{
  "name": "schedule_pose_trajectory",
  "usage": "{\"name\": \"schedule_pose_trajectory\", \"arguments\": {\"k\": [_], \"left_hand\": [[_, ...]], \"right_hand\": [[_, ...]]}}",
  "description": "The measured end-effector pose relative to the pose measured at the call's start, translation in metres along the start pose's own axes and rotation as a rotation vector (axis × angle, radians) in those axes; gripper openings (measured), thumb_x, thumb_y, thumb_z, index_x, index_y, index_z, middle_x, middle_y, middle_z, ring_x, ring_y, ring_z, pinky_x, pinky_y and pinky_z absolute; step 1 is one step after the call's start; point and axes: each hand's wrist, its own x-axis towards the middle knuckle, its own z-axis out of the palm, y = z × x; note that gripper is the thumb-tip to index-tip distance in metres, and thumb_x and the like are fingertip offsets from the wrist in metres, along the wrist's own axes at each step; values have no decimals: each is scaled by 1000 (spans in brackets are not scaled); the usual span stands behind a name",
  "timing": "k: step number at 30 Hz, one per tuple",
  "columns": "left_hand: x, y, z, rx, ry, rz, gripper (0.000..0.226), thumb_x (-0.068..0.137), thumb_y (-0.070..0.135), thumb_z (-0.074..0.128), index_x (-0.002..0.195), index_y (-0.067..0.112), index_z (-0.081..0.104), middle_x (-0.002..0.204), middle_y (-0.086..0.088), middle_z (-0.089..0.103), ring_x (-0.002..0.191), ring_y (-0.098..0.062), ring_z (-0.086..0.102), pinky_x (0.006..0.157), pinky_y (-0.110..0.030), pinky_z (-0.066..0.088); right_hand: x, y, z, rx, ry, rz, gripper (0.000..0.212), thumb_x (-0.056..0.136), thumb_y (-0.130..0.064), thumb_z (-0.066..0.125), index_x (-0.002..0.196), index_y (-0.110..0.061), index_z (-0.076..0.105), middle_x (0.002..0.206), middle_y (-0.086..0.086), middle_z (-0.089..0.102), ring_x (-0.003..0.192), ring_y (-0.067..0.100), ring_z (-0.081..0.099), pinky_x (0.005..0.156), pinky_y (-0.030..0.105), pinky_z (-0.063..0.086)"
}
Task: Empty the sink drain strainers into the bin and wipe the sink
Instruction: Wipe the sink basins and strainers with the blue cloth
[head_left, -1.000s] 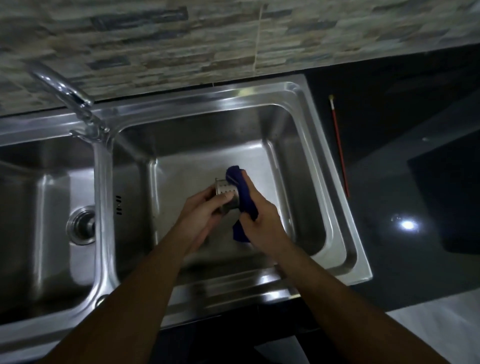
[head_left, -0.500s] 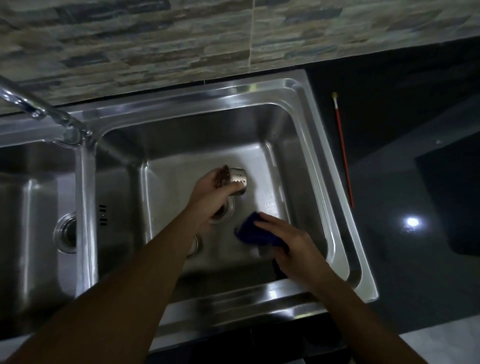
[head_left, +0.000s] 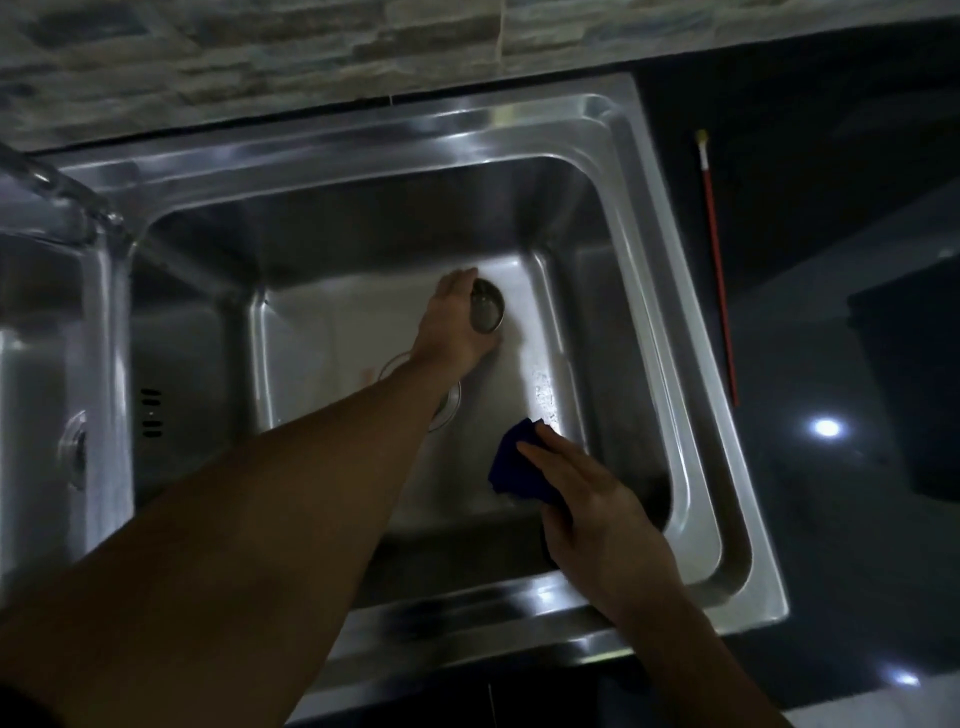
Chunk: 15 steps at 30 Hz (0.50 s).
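Step in hand reads as wiping the right basin of the double stainless steel sink: right hand presses the dark blue folded cloth on the basin floor, fingers straight and close together on top. The left hand grips the small round steel drain strainer, fingers curled round its side, just beyond the open drain hole. Best bet: sweep the cloth from under the right fingers toward the drain, with the strainer out of its path. Strainer contents: cannot tell.
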Motion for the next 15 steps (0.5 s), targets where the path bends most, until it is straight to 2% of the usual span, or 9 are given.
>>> {"name": "schedule_pose_trajectory", "arguments": {"k": [2, 4, 10, 14, 15], "left_hand": [[6, -2, 7, 27, -6, -3, 95, 78, 21, 84, 156, 14, 30, 163, -8, 26, 150, -24, 27, 123, -33, 27], [10, -6, 13, 45, -9, -7, 98, 78, 23, 85, 157, 14, 28, 165, -8, 23, 153, -24, 22, 124, -32, 23], [18, -11, 16, 83, -30, 31, 106, 74, 36, 87, 158, 15, 26, 166, -7, 22, 154, -23, 21, 125, -37, 25], [7, -14, 8, -39, -36, 10, 120, 71, 48, 86, 161, 17, 13, 169, -5, 8, 156, -22, 12, 126, -37, 21], [-2, -17, 5, -75, -18, -11, 118, 74, 52, 82, 161, 17, 10, 170, -5, 7, 156, -22, 11, 126, -37, 19]], "right_hand": [[1, 0, 2, -11, 3, 33, 61, 92, -32, 49, 150, -40, 35, 161, -14, 29, 137, 14, 48, 111, 39, 47], [2, 1, 3, -18, 3, 67, 62, 93, -29, 55, 150, -42, 33, 161, -16, 28, 136, 14, 49, 110, 39, 48], [2, 0, 3, -25, 8, 74, 63, 90, -25, 60, 145, -43, 36, 158, -15, 36, 131, 15, 54, 105, 37, 51], [4, 2, 3, -25, 9, 54, 61, 90, -24, 60, 145, -40, 38, 156, -12, 40, 131, 16, 54, 107, 40, 50], [4, 1, 2, -27, 7, 61, 61, 91, -24, 59, 145, -40, 39, 156, -12, 40, 132, 16, 53, 108, 41, 49]]}}
